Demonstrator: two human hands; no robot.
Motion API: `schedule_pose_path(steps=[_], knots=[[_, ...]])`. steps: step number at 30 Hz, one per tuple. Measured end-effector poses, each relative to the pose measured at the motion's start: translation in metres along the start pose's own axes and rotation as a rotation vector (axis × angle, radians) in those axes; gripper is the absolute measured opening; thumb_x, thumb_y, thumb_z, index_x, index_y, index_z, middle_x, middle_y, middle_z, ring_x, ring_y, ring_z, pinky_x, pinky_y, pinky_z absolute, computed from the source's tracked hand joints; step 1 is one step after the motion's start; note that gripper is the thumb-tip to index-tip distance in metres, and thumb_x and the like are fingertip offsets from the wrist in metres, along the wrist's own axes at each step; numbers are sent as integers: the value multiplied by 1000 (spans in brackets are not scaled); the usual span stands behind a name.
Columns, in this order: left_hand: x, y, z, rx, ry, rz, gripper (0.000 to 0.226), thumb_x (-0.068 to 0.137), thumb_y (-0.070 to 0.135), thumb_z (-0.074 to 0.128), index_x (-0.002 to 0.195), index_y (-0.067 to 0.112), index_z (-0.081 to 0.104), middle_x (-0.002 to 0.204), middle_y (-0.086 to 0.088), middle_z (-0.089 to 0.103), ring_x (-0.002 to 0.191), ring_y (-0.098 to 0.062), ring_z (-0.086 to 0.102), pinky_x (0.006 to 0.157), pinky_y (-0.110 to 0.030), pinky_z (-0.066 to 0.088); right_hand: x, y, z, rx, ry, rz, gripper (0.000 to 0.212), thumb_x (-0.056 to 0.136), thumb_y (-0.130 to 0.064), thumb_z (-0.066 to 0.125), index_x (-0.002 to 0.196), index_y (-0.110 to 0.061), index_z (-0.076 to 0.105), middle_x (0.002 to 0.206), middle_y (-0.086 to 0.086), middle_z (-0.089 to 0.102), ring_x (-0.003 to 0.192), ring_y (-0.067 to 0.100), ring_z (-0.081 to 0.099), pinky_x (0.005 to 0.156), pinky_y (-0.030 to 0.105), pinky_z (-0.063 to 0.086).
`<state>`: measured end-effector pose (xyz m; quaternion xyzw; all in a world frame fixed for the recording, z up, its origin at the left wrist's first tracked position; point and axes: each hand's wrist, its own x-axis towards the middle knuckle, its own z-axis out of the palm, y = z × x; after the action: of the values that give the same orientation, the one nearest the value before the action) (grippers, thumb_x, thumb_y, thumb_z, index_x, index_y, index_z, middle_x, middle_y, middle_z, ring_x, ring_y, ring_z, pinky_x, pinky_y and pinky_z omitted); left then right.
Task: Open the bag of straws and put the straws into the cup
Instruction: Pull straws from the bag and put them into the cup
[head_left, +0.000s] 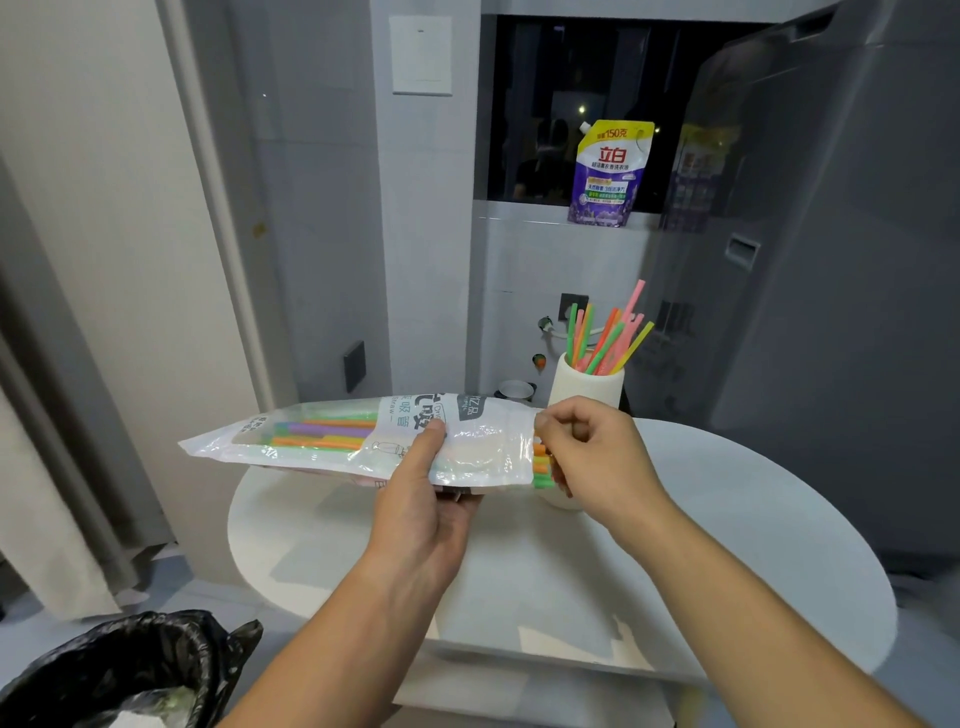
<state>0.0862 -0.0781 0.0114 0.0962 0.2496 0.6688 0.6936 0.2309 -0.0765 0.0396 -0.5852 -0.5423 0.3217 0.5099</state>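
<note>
My right hand (592, 452) hides the lower part of the cup (587, 387), my left fingers (457, 496) are mostly under the bag (358, 441), and the frame edge cuts the bin (119, 670).

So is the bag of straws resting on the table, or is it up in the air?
Apart. The head view shows the bag of straws held up by the left hand, with the right hand at its open end; bare table shows below.
</note>
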Motion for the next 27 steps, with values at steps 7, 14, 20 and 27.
schedule_pose_path(steps=[7, 14, 20, 27], knots=[[1, 2, 1, -9, 18, 23, 41, 95, 10, 65, 136, 16, 60, 121, -9, 75, 93, -19, 76, 67, -34, 64, 1, 2, -12, 183, -11, 103, 11, 95, -7, 60, 91, -1, 69, 71, 10, 64, 49, 13, 51, 49, 28, 46], [1, 3, 1, 2, 20, 29, 38, 96, 10, 65, 133, 18, 62, 119, -7, 76, 96, -19, 76, 71, -35, 63, -3, 6, -16, 347, -75, 169, 37, 95, -37, 62, 99, -1, 66, 74, 9, 60, 54, 18, 54, 48, 30, 46], [0, 1, 1, 27, 8, 35, 37, 96, 11, 64, 133, 16, 61, 119, -8, 76, 96, -19, 75, 68, -33, 64, -8, 9, -11, 268, -107, 71, 21, 89, -17, 72, 99, 1, 67, 65, 5, 63, 53, 15, 54, 50, 27, 48], [2, 5, 0, 17, 21, 52, 41, 95, 11, 66, 136, 17, 60, 120, -7, 76, 97, -19, 76, 65, -34, 63, -8, 9, -14, 306, -111, 102, 14, 94, -16, 66, 97, -3, 69, 78, 13, 63, 56, 18, 57, 53, 31, 50]])
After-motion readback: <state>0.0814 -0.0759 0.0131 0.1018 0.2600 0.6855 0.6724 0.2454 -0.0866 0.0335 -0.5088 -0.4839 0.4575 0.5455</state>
